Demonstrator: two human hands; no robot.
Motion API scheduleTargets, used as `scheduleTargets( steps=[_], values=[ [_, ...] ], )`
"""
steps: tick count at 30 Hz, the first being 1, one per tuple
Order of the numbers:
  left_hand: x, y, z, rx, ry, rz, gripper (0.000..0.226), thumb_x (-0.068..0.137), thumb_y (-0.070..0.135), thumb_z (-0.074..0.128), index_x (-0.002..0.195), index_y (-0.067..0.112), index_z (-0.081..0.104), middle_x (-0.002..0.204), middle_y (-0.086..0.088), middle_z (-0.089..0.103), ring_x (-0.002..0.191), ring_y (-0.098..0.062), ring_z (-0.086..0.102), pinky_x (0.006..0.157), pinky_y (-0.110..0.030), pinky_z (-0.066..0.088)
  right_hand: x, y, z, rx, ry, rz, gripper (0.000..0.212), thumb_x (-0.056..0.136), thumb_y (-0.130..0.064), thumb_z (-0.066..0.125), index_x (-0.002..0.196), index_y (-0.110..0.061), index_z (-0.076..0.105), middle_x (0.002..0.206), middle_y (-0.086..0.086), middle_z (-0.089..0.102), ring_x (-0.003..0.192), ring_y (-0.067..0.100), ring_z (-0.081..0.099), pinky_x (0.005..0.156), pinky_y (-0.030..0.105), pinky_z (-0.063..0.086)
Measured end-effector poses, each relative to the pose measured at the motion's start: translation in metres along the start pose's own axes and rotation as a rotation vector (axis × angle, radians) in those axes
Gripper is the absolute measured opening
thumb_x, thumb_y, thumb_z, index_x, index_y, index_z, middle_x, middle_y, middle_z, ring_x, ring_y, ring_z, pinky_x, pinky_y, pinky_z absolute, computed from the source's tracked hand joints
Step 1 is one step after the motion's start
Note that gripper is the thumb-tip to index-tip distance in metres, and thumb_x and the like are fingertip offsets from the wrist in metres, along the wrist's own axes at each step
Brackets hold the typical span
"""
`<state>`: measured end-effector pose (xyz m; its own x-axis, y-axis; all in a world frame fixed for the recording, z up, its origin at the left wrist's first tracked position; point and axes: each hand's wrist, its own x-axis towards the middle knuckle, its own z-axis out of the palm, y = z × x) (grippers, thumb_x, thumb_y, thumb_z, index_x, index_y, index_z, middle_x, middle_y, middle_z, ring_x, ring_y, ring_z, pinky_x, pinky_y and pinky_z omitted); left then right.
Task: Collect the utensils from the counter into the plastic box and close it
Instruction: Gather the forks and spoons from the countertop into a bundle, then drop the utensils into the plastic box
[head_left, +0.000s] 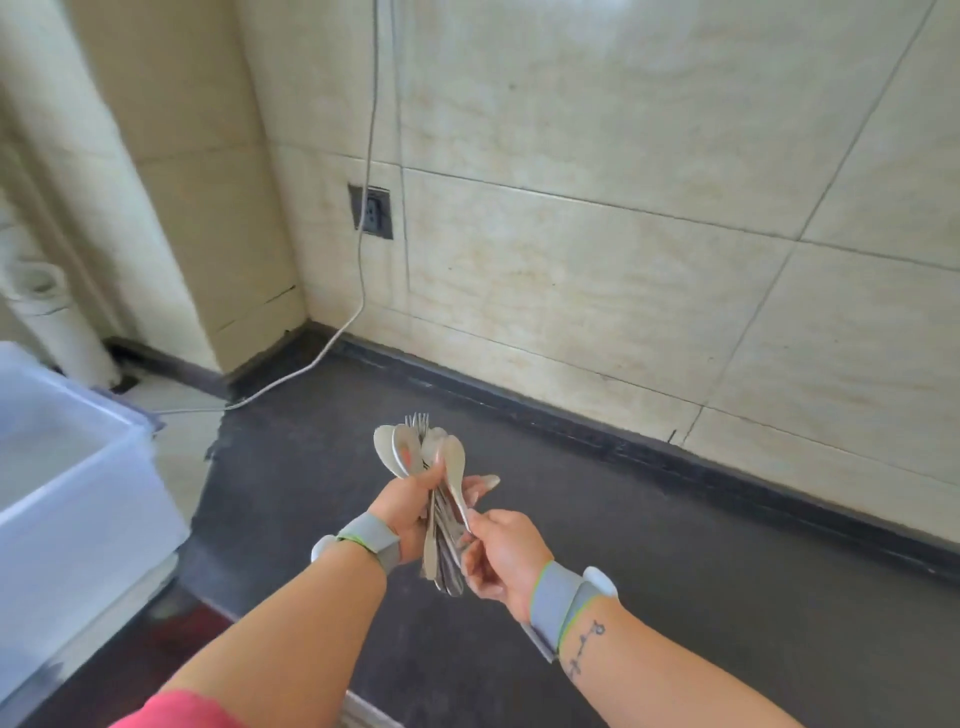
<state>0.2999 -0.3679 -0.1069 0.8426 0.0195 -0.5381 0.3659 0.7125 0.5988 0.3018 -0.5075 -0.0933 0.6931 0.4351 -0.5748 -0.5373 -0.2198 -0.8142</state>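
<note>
At the far left edge sits the plastic box (78, 499), translucent white, open at the top, with no label or writing you can read on it. Moving right, a white cable (358, 291) hangs down the tiled wall (597, 249) past a dark wall socket (371, 212) and trails onto the dark counter (649, 623). Your left forearm reaches up from the bottom of the frame, a grey wristband (371, 540) on the wrist, and your left hand (410, 509) is clenched around a bundle of utensils (434, 483), spoons and at least one fork, their heads fanned upward and their handles pointing down between your palms. Just to the right, your right hand (498, 553) is pinching one spoon of the bundle near its handle, touching the same bunch. A second grey wristband (563, 597) wraps your right wrist, with a small line tattoo (584, 649) on the forearm below it. The bundle is held above the counter, well apart from the box at the left.
</note>
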Motion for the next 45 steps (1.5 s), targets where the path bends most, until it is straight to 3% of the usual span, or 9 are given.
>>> scheduleTargets(
  steps=[5,17,21,25,28,35,38,40,45],
  values=[
    [-0.061,0.032,-0.074,-0.047,0.095,0.155,0.031,0.096,0.035,0.048,0.098,0.009,0.063,0.064,-0.003,0.065,0.043,-0.010,0.055,0.050,-0.022,0.050,-0.005,0.015,0.100,-0.110,-0.078,-0.027,0.041,0.097,-0.029,0.047,0.061,-0.010,0.046,0.032,0.004,0.048,0.026,0.017,0.039,0.047,0.023,0.022],
    [-0.171,0.138,-0.203,-0.054,0.226,0.366,0.029,0.083,0.034,0.067,0.066,0.015,0.054,0.041,0.006,0.045,0.031,-0.008,0.046,0.041,-0.020,0.044,0.027,-0.027,0.220,-0.347,-0.065,-0.182,0.036,0.097,-0.012,0.038,0.063,-0.007,0.049,0.035,0.003,0.052,0.022,0.012,0.040,0.032,0.012,0.020],
    [-0.200,0.197,-0.236,-0.034,0.247,0.259,0.028,0.089,0.023,0.056,0.064,0.013,0.058,0.039,0.007,0.048,0.029,-0.005,0.048,0.042,-0.017,0.044,0.073,-0.072,0.281,-0.608,-0.086,-0.366,0.014,0.091,-0.018,0.043,0.086,-0.013,0.055,0.087,0.006,0.068,0.065,0.020,0.063,0.058,0.029,0.052],
    [-0.222,0.253,-0.265,0.183,0.459,0.307,0.043,0.059,0.036,0.083,0.079,0.013,0.052,0.050,0.003,0.050,0.031,-0.006,0.046,0.043,-0.017,0.044,0.119,-0.110,0.349,-0.970,-0.112,-0.550,0.037,0.089,-0.021,0.049,0.125,-0.012,0.049,0.131,0.012,0.049,0.119,0.031,0.051,0.102,0.040,0.043],
    [-0.216,0.271,-0.291,0.516,0.665,0.302,0.070,0.038,0.050,0.090,0.087,0.011,0.060,0.057,0.000,0.051,0.039,-0.010,0.042,0.043,-0.020,0.041,0.142,-0.122,0.392,-1.112,-0.174,-0.555,0.052,0.090,-0.018,0.045,0.140,-0.011,0.034,0.144,0.014,0.036,0.128,0.034,0.043,0.106,0.043,0.039],
    [-0.138,0.210,-0.367,0.977,0.768,-0.050,0.023,0.083,0.021,0.070,0.100,0.018,0.055,0.059,0.001,0.054,0.024,0.001,0.043,0.033,-0.013,0.037,0.180,-0.103,0.442,-1.429,-0.198,-0.559,0.066,0.092,-0.011,0.039,0.151,-0.014,0.010,0.150,0.014,0.031,0.135,0.031,0.037,0.105,0.042,0.034],
    [-0.120,0.179,-0.382,1.231,0.754,-0.249,0.034,0.092,0.018,0.050,0.125,0.012,0.051,0.093,-0.006,0.065,0.084,-0.006,0.071,0.071,-0.020,0.050,0.181,-0.096,0.442,-1.488,-0.147,-0.645,0.072,0.092,-0.011,0.039,0.153,-0.016,0.001,0.150,0.014,0.029,0.135,0.029,0.035,0.107,0.039,0.033],
    [-0.104,0.167,-0.397,1.256,0.820,-0.354,0.039,0.098,0.020,0.037,0.132,0.003,0.048,0.129,-0.017,0.058,0.122,-0.028,0.055,0.101,-0.033,0.041,0.183,-0.092,0.441,-1.495,-0.120,-0.678,0.074,0.091,-0.010,0.039,0.153,-0.016,0.000,0.149,0.015,0.030,0.136,0.029,0.034,0.109,0.037,0.030],
    [-0.086,0.151,-0.414,1.233,0.764,-0.399,0.053,0.101,0.038,0.019,0.140,0.011,0.044,0.146,-0.012,0.046,0.136,-0.028,0.040,0.117,-0.039,0.022,0.181,-0.088,0.442,-1.521,-0.089,-0.678,0.076,0.091,-0.012,0.039,0.153,-0.018,-0.003,0.151,0.015,0.027,0.140,0.030,0.027,0.112,0.037,0.025]
  ],
)
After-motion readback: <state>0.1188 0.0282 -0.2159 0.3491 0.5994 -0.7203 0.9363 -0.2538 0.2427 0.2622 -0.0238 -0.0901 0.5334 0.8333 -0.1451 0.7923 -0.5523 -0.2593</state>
